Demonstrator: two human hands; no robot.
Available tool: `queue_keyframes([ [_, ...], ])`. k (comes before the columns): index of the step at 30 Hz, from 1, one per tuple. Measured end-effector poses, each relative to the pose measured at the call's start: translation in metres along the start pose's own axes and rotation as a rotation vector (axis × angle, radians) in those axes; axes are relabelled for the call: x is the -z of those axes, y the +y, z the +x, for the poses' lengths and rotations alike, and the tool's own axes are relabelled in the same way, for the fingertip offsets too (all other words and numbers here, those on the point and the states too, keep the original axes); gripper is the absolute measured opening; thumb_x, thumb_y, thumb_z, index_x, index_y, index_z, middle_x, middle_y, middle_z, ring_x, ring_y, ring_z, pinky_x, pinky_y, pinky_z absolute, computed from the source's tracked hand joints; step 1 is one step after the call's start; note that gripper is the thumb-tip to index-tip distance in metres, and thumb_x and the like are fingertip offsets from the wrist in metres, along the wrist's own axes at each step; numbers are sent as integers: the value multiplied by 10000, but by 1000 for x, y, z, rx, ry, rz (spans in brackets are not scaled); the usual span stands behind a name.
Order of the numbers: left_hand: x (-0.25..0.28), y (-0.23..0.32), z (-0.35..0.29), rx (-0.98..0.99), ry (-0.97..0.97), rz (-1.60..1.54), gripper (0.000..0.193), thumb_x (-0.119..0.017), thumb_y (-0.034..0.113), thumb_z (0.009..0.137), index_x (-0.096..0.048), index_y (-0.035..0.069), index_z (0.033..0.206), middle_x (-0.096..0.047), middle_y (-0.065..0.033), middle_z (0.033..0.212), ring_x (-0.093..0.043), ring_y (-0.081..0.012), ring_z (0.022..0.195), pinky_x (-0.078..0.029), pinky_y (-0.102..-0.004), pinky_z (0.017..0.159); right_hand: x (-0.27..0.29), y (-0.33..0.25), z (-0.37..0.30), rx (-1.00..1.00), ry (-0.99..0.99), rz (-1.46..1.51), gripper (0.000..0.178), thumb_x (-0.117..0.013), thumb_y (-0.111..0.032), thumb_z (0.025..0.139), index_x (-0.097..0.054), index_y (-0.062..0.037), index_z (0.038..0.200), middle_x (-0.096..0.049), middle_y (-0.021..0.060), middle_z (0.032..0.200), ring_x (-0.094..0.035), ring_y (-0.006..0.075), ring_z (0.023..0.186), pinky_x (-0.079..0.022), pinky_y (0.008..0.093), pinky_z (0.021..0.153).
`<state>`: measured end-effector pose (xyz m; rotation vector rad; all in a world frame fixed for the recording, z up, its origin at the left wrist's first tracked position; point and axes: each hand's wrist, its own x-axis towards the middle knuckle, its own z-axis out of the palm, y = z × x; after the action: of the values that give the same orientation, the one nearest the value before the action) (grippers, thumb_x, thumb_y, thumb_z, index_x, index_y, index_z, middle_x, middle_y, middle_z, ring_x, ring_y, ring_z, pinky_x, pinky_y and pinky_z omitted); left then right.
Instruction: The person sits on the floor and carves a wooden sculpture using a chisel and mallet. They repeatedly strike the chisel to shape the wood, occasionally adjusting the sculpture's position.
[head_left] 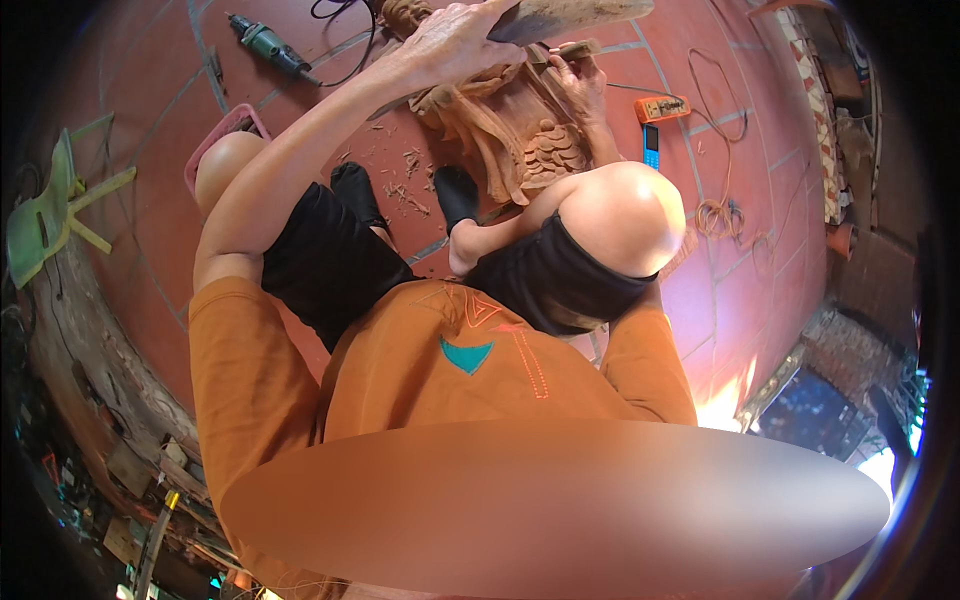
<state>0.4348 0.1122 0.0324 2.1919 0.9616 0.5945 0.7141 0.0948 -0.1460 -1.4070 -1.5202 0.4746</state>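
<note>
A reddish-brown wood carving (490,130) with scrolls and rounded scale shapes lies on the floor in front of my feet. My left hand (455,45) reaches across above it, fingers closed on a flat, club-like wooden mallet (580,16) pointing right. On the carving's right side is my right hand (582,88), its fingers closed round a chisel (574,49) just below the mallet. Where the chisel's blade meets the wood cannot be made out. Curled wood shavings (412,188) are scattered between my feet and the carving.
A green power tool (268,48) with a black cord lies at the far left. Near my left knee is a pink basket (225,125). An orange socket box (662,108), a blue phone (651,147) and a coiled cord (718,218) lie right. A green chair (45,215) stands left.
</note>
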Motion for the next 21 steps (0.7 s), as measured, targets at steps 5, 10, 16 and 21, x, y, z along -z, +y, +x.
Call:
queue_keyframes([
  [5,-16,-7,2,-68,75,-67,602,-743,302,893,-483,63,1381,-703,-280,995,-704,-450,907,-548,-496,786,-2,0,8,133,-30,-172,316,-786,-197,894,-615,-123,1149,-749,139,892,-739,330,797,-556,408,670],
  [10,-33,-22,8,-77,-33,198,620,-721,349,870,-518,71,1385,-716,-254,1025,-697,-419,986,-539,-502,881,-5,1,5,149,-32,-242,354,-776,-174,897,-589,-155,1197,-740,135,855,-723,358,746,-548,427,626],
  [16,-27,-15,13,-54,-11,-49,607,-729,308,888,-480,68,1386,-706,-274,964,-706,-446,876,-548,-502,773,-3,-2,4,199,-11,-215,372,-778,-175,897,-578,-163,1210,-745,103,856,-723,350,737,-547,429,614],
  [21,-49,-24,15,-100,60,213,631,-716,331,862,-504,71,1396,-713,-268,986,-698,-439,939,-546,-520,822,-2,-2,2,168,-19,-223,348,-774,-168,899,-592,-159,1196,-753,96,881,-732,336,762,-560,418,644],
])
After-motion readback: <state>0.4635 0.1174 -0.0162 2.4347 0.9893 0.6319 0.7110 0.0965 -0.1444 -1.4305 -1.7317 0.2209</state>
